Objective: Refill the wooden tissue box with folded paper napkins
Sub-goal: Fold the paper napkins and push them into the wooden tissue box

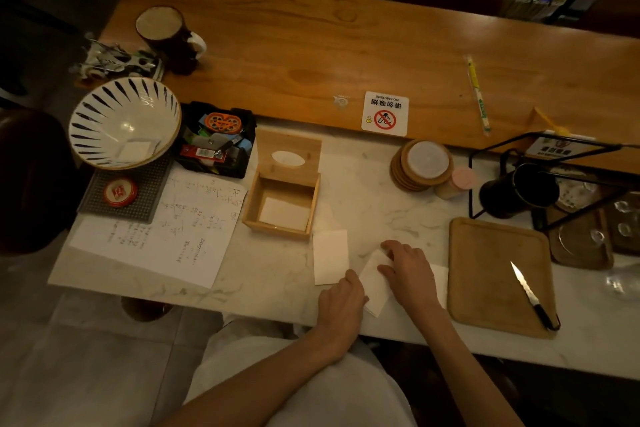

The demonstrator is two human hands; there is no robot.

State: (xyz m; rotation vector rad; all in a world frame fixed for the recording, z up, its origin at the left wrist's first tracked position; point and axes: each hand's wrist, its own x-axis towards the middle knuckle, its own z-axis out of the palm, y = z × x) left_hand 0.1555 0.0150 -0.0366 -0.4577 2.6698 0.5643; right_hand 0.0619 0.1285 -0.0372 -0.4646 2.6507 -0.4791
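The wooden tissue box [250, 215] stands open on the marble counter, its lid [288, 156] with an oval slot tipped back behind it. A white napkin lies flat inside on the bottom. A folded napkin [330, 256] rests on the counter just right of the box. Nearer me, both hands work on another white napkin [372, 284]: my left hand [341, 305] pinches its near left edge and my right hand [408, 274] presses on its top with fingers spread. More white paper shows under my right wrist.
A wooden cutting board [485, 274] with a knife [530, 295] lies to the right. A handwritten sheet [166, 232] lies left of the box. Behind are a striped bowl [124, 121], a black tray of small items [216, 142], stacked coasters [420, 165] and a black wire rack [554, 180].
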